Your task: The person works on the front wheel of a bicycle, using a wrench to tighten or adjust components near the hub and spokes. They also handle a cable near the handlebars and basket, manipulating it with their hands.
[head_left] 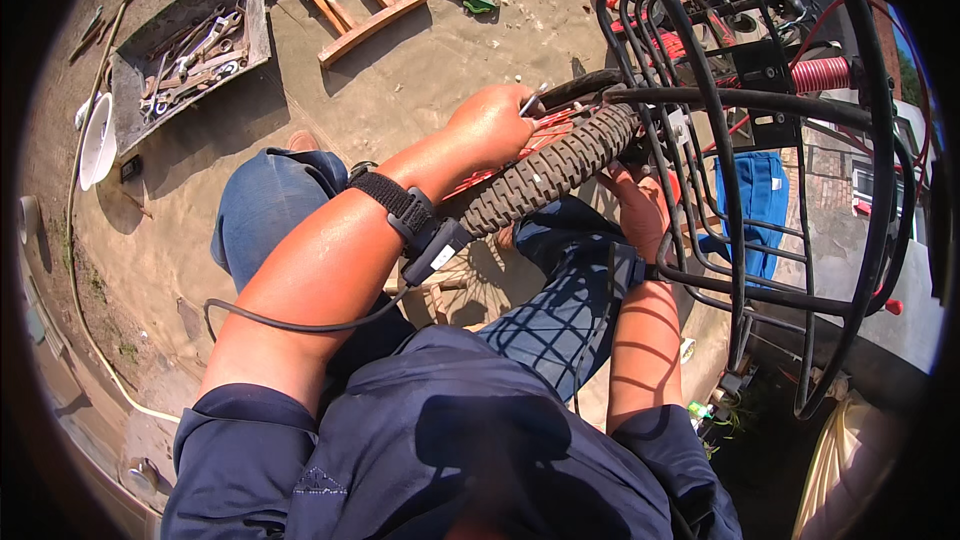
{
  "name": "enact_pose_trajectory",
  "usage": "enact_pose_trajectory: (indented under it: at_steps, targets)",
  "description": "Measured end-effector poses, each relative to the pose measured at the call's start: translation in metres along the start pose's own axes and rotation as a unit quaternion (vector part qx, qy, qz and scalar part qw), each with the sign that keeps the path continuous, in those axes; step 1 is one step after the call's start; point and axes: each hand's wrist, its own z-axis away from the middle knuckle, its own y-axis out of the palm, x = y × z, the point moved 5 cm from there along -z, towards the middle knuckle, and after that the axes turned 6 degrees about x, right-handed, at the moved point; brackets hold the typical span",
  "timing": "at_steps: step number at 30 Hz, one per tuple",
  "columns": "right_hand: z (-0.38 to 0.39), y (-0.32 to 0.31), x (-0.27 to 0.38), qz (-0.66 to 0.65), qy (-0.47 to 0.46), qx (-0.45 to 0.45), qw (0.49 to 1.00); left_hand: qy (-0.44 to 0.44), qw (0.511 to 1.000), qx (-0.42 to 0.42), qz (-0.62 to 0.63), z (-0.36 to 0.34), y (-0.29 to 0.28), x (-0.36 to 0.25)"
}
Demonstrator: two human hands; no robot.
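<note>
A bicycle wheel with a knobby, dusty tyre (560,165) and red spokes (487,172) stands between my knees. On its left side is my left hand (497,125), closed around a thin metal tool (533,100); only the tool's shiny end shows, so I cannot tell its kind. Across the tyre, my right hand (640,208) reaches in beside the wheel under the black tubular rack (712,90). Its fingers are bent close to the frame, partly hidden by the rack bars, and what they touch cannot be made out.
A metal tray (128,105) of wrenches lies at the far left, beside a white bowl (98,143). Ahead are a wooden stool (375,25) on its side and a green-handled tool (470,1). Blue cloth (755,205) hangs beyond the rack. A hose (72,230) runs along the left.
</note>
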Motion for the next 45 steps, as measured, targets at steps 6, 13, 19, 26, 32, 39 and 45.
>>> enact_pose_trajectory:
  at_steps: [6, 13, 19, 26, 32, 39, 45]
  targets:
    - [-0.003, 0.020, 0.011, -0.176, 0.009, 0.011, 0.984, 0.053, 0.989, -0.087, -0.111, 0.023, -0.004, 0.008]
    - [-0.022, 0.049, 0.006, -0.361, -0.077, 0.043, 0.928, 0.042, 0.972, -0.176, -0.150, 0.035, 0.006, 0.022]
    - [0.002, 0.080, -0.009, -0.345, 0.046, 0.057, 0.936, 0.067, 0.966, -0.232, -0.092, 0.047, 0.008, 0.044]
    - [-0.033, 0.123, 0.004, -0.630, 0.113, 0.109, 0.761, 0.040, 0.942, -0.293, -0.157, 0.035, 0.013, 0.035]
    - [-0.057, 0.148, -0.011, -0.758, 0.027, 0.059, 0.649, 0.008, 0.930, -0.329, -0.166, 0.031, 0.015, 0.052]
    - [-0.085, 0.163, -0.017, -0.749, 0.118, 0.024, 0.651, 0.016, 0.927, -0.333, -0.173, 0.012, 0.002, 0.065]
    - [-0.084, 0.158, -0.010, -0.741, 0.144, 0.074, 0.652, 0.051, 0.920, -0.347, -0.178, 0.016, 0.005, 0.061]
